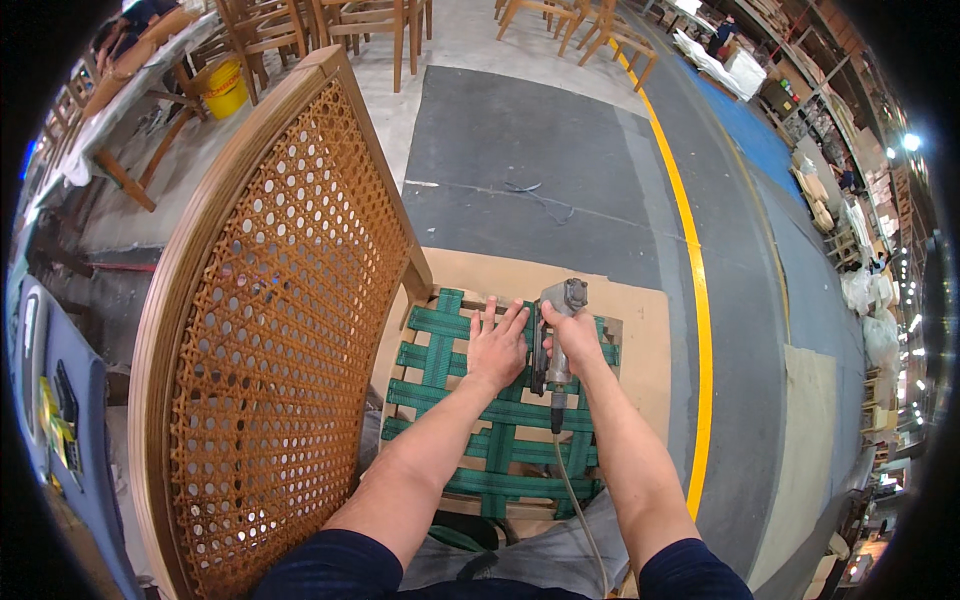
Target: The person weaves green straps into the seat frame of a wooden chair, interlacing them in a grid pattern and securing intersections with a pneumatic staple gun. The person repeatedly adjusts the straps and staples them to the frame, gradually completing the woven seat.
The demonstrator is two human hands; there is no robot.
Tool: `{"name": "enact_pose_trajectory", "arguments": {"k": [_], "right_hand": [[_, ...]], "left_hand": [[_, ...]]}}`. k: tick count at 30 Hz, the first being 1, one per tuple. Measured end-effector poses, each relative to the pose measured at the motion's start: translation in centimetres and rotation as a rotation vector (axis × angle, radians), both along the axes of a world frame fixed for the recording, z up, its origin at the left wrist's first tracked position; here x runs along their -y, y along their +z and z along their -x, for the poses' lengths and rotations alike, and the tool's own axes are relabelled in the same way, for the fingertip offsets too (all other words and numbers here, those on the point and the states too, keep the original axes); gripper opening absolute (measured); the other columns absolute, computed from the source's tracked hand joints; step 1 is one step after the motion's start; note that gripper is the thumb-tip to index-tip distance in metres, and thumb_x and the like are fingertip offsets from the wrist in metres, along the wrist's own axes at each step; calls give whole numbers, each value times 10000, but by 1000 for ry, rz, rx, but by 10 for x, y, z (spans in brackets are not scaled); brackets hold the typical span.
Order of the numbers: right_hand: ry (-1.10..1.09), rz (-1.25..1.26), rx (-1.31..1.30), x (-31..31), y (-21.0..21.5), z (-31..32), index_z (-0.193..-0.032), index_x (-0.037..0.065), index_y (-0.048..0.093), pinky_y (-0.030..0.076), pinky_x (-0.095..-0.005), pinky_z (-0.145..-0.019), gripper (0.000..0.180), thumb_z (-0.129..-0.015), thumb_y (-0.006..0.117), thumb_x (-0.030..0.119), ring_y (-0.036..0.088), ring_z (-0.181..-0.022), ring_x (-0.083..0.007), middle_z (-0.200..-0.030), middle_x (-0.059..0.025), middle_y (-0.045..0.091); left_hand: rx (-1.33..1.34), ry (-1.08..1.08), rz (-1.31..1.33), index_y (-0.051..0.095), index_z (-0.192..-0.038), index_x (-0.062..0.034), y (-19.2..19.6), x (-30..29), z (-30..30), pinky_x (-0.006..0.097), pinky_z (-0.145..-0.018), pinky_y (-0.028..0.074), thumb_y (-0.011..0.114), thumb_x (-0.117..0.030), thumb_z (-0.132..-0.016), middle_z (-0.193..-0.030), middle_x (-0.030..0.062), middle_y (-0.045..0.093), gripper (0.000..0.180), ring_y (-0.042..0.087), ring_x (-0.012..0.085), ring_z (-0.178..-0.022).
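Observation:
A wooden chair frame with a woven cane back (290, 330) stands in front of me, its back panel on the left. Green webbing straps (505, 430) cross over and under each other on its seat. My left hand (497, 345) lies with fingers spread on the webbing near the seat's far rail. Beside it, my right hand (575, 340) is wrapped round the grip of a grey pneumatic staple gun (566, 295). The gun is upright over the straps near the far side; whether its nose touches them is hidden. A thin air hose (570, 480) runs from its handle toward me.
Brown cardboard (645, 380) lies beneath the chair. A yellow line (700, 330) runs along the grey floor on the right. Wooden chairs (365, 25) and a yellow bucket (226, 88) stand at the back left. A blue padded surface (70, 370) holding small tools is at the left.

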State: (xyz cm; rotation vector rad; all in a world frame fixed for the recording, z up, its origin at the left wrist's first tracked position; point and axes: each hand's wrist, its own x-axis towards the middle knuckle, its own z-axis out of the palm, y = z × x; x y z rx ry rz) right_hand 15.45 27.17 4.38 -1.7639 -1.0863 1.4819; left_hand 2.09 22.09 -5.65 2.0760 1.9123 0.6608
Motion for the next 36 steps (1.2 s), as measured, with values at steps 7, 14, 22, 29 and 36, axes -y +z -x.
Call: {"name": "enact_pose_trajectory", "arguments": {"k": [7, 14, 22, 29, 36], "right_hand": [[27, -1, 39, -2, -2, 3, -965, 70, 689, 465, -334, -472, 255, -1010, 744, 315, 570, -541, -137, -788, -14, 640], [16, 10, 19, -2, -4, 7, -986, 82, 696, 475, -329, -488, 246, -1013, 740, 323, 569, -549, -130, -788, -5, 636], [68, 33, -9, -5, 3, 17, -1007, 81, 692, 477, -334, -488, 236, -1003, 754, 310, 568, -559, -136, -805, -14, 641], [73, 35, -7, -1, -3, 14, -1033, 65, 698, 479, -344, -490, 236, -991, 766, 287, 573, -557, -148, -819, -31, 658], [69, 10, 21, 2, 0, 17, -971, 72, 699, 473, -347, -486, 214, -987, 767, 274, 572, -544, -148, -795, -23, 648]], "left_hand": [[8, -15, -11, 512, -1559, -197, -2, -1, 0, 593, -1309, 181, 546, -262, -1033, -1688, -13, 406, 531, 235, 353, -1615], [45, -19, -80, 586, -1488, -141, -9, 1, 0, 593, -1300, 201, 592, -208, -996, -1632, 25, 466, 498, 272, 374, -1594], [153, 4, -173, 685, -1321, -84, -11, 0, 2, 599, -1279, 244, 629, -144, -941, -1510, 137, 507, 389, 345, 400, -1538], [201, 11, -215, 704, -1266, -64, -11, 0, 3, 608, -1265, 266, 652, -117, -921, -1485, 158, 507, 353, 370, 415, -1520], [212, 14, -233, 701, -1266, -60, -13, 2, 6, 606, -1266, 267, 659, -112, -920, -1481, 169, 510, 353, 380, 418, -1514]]}}
